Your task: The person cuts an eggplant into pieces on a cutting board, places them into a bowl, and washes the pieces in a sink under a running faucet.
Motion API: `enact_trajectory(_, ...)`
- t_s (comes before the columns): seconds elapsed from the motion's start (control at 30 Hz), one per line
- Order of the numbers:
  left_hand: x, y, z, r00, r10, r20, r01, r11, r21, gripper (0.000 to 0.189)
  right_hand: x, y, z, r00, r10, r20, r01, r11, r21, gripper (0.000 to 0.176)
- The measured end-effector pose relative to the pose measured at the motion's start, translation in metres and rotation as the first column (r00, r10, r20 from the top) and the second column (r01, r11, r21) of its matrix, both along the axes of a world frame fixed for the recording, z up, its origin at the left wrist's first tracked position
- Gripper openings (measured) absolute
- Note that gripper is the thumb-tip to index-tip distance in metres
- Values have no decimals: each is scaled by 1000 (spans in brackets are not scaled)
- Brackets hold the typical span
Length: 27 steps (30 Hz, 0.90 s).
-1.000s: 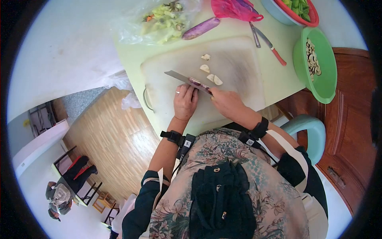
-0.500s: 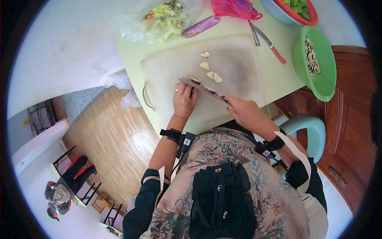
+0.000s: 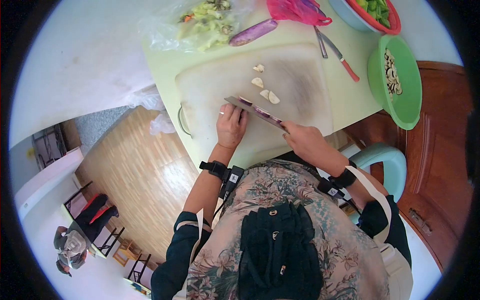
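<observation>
On the white cutting board (image 3: 205, 90), my right hand (image 3: 306, 141) grips a knife (image 3: 256, 111) by its handle, blade slanting up and left. Purple-skinned eggplant (image 3: 262, 112) shows along the far side of the blade. My left hand (image 3: 231, 127) is closed, fingers curled at the blade's near side by its tip, pressing on the eggplant; the blade and fingers hide most of that contact. Several pale cut eggplant pieces (image 3: 257, 81) lie beyond the knife. Farther back, a whole purple eggplant (image 3: 253, 33) rests on the table.
Right of the board are a red-handled knife (image 3: 345, 65), a green basin (image 3: 412, 95) with sliced eggplant and a red basket (image 3: 395, 22) of greens. Behind it lie a pink bag (image 3: 295, 11) and vegetable scraps (image 3: 212, 25) on plastic. Another person (image 3: 75, 245) is at far lower left.
The view has shifted slightly. Both hands, the knife and the cut pieces stay in nearly the same places on the board.
</observation>
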State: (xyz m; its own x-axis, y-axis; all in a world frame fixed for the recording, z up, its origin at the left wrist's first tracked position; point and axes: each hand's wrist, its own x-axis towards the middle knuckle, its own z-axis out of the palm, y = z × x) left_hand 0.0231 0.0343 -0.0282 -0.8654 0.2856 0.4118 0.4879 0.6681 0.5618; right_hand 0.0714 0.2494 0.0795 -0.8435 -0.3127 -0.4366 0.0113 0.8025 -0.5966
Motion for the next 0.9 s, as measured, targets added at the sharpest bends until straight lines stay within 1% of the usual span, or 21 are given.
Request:
enact_trajectory(0.03,0,0,-1,1000,-4,-3,4,1000,-7,20,-4,-4,-2,1000,-3,-9,3,999,-36,25)
enact_trajectory(0.07,0,0,-1,1000,-4,-4,4,1000,-7,20,-9,-10,-9,1000,-2,-10,2,999,-35,25)
enact_trajectory(0.13,0,1,-2,1000,-1,-17,1,1000,15,21,-18,-24,-33,998,-3,-65,3,1000,14,24)
enact_trajectory(0.17,0,1,-3,1000,-1,-18,1,1000,13,21,-21,-29,-39,998,-3,-66,4,1000,12,24)
enact_trajectory(0.23,0,0,-2,1000,13,-23,-13,1000,-16,20,-26,-38,-46,984,34,-173,-30,999,24,22)
enact_trajectory(0.27,0,0,-3,1000,12,-23,-13,1000,-18,20,-27,-37,-47,984,33,-173,-29,999,23,22)
enact_trajectory(0.33,-2,4,3,999,22,-50,-18,998,64,19,-30,-34,-47,993,-78,-93,77,997,-6,27)
enact_trajectory(0.43,-3,3,2,998,16,-60,-12,997,77,19,-31,-23,-45,991,-115,-65,113,993,-39,29)
enact_trajectory(0.53,-1,2,-1,998,15,-54,-12,999,50,19,-20,-12,-24,990,-105,-99,100,994,-51,23)
enact_trajectory(0.67,-1,1,0,998,-9,-64,13,998,66,18,-1,0,-3,994,-76,-74,73,997,-36,27)
enact_trajectory(0.73,0,1,2,999,7,-41,-6,1000,11,18,8,4,2,999,-26,-31,25,999,-35,26)
enact_trajectory(0.9,1,0,2,1000,2,-24,-2,1000,7,18,14,8,1,1000,5,19,-6,999,49,26)
